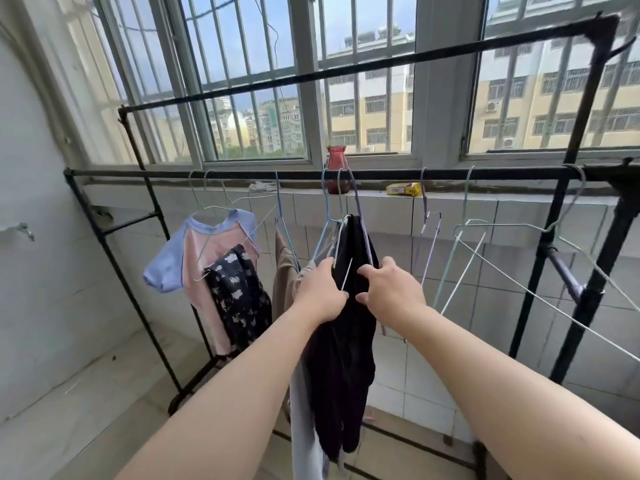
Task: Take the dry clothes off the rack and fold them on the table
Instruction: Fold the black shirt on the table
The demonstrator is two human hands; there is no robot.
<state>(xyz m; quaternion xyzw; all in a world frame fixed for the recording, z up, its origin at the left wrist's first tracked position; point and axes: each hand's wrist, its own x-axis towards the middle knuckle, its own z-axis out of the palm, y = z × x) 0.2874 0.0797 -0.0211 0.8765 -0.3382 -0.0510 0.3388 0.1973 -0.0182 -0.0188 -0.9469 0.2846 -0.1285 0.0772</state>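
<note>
- Progress, as a judgement: the job looks partly under way; several wire hangers [460, 237] to the right of the right hand hang bare on the rack [381, 174], which suggests some clothes are already off, though no bench and no folded pile is in view, so the folding cannot be judged
- Left to do: the dark garment [349, 341] between the two hands is not yet off its hanger; to the left of the left hand a tan garment [282, 271], a black patterned piece [239, 296] and a pink and blue shirt [204, 258] hang on the rail
- The left hand [320, 292] has its fingers curled round the dark garment's upper left edge and grips the cloth; a pale garment [304, 427] hangs below this hand, but whether the hand holds it too I cannot tell
- The right hand [389, 292] pinches the garment's right edge just below the hanger, thumb towards the left hand
- The dark garment hangs straight down from the rail above both hands; its long axis is vertical, top at the hanger hook, loose end pointing at the floor beneath the wrists
</note>
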